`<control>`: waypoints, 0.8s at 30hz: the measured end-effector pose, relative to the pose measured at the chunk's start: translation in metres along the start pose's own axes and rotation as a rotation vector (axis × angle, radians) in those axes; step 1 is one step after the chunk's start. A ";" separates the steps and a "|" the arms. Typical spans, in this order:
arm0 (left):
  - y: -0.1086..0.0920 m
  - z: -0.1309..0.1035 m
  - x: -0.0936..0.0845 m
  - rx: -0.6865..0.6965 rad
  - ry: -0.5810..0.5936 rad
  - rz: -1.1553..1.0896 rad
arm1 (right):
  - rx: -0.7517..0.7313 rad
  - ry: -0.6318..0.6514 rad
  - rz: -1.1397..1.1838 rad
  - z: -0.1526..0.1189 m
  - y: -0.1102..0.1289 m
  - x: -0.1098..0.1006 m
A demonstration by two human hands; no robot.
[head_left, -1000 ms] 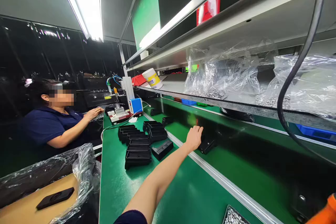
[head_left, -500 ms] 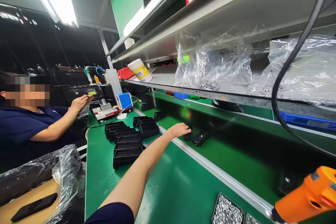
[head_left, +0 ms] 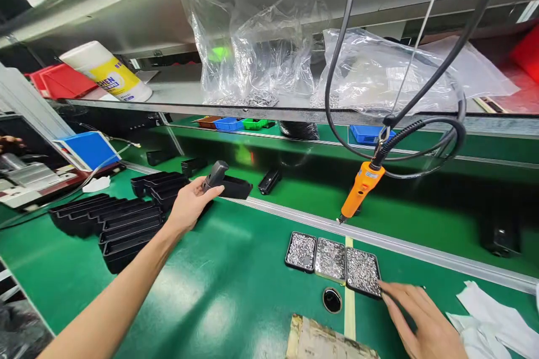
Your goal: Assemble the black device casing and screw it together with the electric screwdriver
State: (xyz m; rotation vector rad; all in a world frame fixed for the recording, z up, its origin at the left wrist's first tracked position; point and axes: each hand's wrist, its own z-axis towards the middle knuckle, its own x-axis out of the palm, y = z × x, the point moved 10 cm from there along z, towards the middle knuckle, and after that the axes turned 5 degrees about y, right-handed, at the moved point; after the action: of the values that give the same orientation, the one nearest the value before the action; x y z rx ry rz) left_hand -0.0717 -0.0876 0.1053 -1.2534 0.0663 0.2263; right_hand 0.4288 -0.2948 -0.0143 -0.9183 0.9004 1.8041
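My left hand [head_left: 190, 202] is closed around a black plastic part [head_left: 217, 175], raised above the bench's aluminium strip. A black box-shaped piece [head_left: 236, 187] shows just beyond it; I cannot tell whether the two are joined. My right hand [head_left: 421, 317] is at the right edge of a shallow tray of small shiny metal pieces [head_left: 362, 270], thumb and fingertips drawn together. Anything between those fingertips is too small to make out. Two similar trays, a middle tray [head_left: 330, 258] and a left tray [head_left: 301, 251], sit alongside.
Rows of black housings [head_left: 130, 224] stand at left. An orange electric screwdriver [head_left: 361, 190] hangs above the strip. Another black part [head_left: 269, 181] lies behind it. A round black-topped piece [head_left: 332, 300], a worn block [head_left: 328, 339] and white cloths [head_left: 497, 320] are near my right hand.
My view has swung right. My left hand, earlier reaching flat over a black part behind the strip, now grips a black part. My right hand has come into view at the trays.
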 end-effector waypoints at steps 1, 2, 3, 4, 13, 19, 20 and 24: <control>0.001 -0.015 0.012 -0.043 0.007 -0.129 | 0.026 0.016 -0.012 0.014 0.000 0.005; 0.002 -0.029 0.027 -0.083 0.014 -0.251 | 0.047 0.042 -0.024 0.027 0.000 0.012; 0.004 -0.043 0.044 -0.129 0.028 -0.362 | 0.061 0.076 -0.037 0.039 0.001 0.020; 0.007 -0.057 0.063 -0.187 0.047 -0.461 | 0.067 0.111 -0.051 0.049 0.003 0.029; 0.038 -0.165 0.186 -0.628 0.152 -0.967 | 0.122 0.287 -0.120 0.064 0.006 0.056; 0.051 -0.186 0.198 -0.688 0.194 -1.036 | 0.128 0.308 -0.074 0.062 0.002 0.057; 0.052 -0.187 0.198 -0.690 0.196 -1.039 | 0.126 0.309 -0.069 0.063 0.003 0.057; 0.057 -0.190 0.200 -0.708 0.202 -1.045 | 0.134 0.300 -0.056 0.064 0.004 0.057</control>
State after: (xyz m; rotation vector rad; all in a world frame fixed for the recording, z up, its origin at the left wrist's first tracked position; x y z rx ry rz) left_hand 0.1260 -0.2245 -0.0419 -1.8381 -0.5315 -0.8508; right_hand 0.3928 -0.2189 -0.0330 -1.1342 1.1564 1.5619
